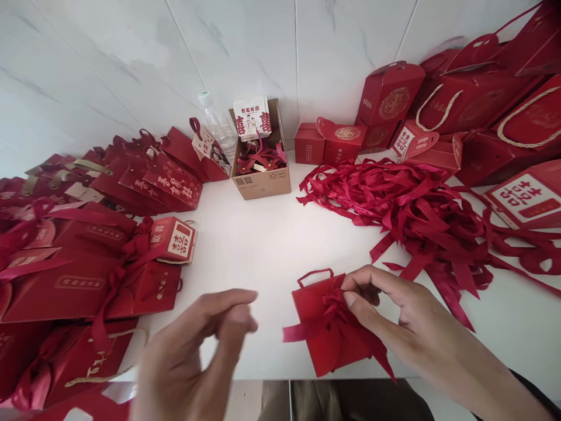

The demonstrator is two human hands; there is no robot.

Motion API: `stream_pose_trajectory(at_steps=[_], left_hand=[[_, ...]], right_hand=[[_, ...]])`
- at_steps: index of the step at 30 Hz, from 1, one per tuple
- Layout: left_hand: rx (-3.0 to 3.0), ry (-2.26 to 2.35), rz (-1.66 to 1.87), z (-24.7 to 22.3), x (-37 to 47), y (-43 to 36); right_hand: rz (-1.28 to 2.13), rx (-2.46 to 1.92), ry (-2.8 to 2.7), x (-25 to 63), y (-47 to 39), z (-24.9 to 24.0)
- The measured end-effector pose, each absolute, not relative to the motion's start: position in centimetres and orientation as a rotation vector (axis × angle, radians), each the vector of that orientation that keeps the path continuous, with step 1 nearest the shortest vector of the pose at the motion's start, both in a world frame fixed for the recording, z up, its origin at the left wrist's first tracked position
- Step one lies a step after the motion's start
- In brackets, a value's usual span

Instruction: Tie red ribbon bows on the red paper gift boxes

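Note:
On the white table near its front edge lies a small red gift box (312,358) with a cord handle at its far end. A dark red ribbon bow (333,305) is tied across it, one tail out to the left and another toward the lower right. My right hand (390,310) pinches the bow's loop at the right between thumb and forefinger. To the left of the box, apart from it, my left hand (197,345) hovers slightly blurred, thumb and fingers drawn together, with nothing visible in them.
Finished-looking red boxes with ribbons (83,280) crowd the left side. A loose heap of red ribbons (407,210) lies at right, before more red boxes (385,102). At the wall stand an open cardboard box (263,182) and a clear plastic bottle (218,126).

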State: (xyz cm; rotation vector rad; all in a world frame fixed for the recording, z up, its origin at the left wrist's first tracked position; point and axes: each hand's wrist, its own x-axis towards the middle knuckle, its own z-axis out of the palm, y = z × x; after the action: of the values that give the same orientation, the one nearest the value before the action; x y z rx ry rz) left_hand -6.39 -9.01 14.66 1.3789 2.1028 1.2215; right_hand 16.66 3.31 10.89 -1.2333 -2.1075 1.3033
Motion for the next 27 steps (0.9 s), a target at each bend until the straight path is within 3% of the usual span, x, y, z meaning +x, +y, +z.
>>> stream_pose_trajectory(at_steps=[9, 27], left_hand=[[1.474, 1.755, 1.007, 12.0, -2.9, -4.8], [1.331, 1.864, 0.819, 12.4, -2.8, -6.4]], right_hand=[[1.252, -1.2, -2.127, 16.5, 3.1, 11.4], [1.202, -1.304, -2.117, 17.8, 3.5, 10.9]])
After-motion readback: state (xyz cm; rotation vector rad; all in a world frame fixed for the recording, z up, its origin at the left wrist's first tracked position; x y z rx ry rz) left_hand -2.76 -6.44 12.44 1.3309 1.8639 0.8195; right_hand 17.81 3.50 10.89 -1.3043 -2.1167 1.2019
